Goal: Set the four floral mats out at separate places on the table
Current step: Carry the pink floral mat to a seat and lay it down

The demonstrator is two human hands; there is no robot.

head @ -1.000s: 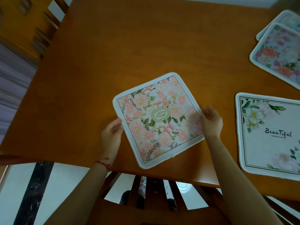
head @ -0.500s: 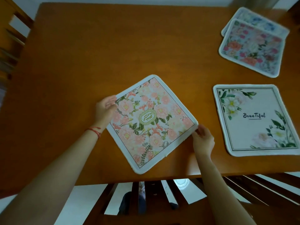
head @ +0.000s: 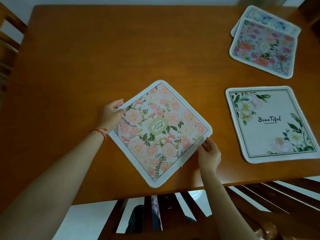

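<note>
1. Both forearms reach from the near edge over the tabletop (head: pixel 121 49). The left hand (head: pixel 110 114) sits at the left corner of the pink floral mat (head: pixel 161 132); a red string (head: pixel 100 131) circles that wrist. The right hand (head: pixel 209 155) sits at the mat's right corner.
2. No containers are present.
3. Left grip: thumb on top of the mat's border and fingers curled at its edge, pinching it. Right grip: fingertips curled onto the border, holding that corner.
4. The pink floral mat lies turned diamond-wise near the front edge, its lowest corner close to the rim.
5. The "Beautiful" mat (head: pixel 270 123) lies flat to the right, apart from it.
6. At the far right, the red-flowered mat (head: pixel 263 49) overlaps the blue-flowered mat (head: pixel 270 20) beneath it.
7. A slatted chair back (head: pixel 155 213) stands below the near edge.
</note>
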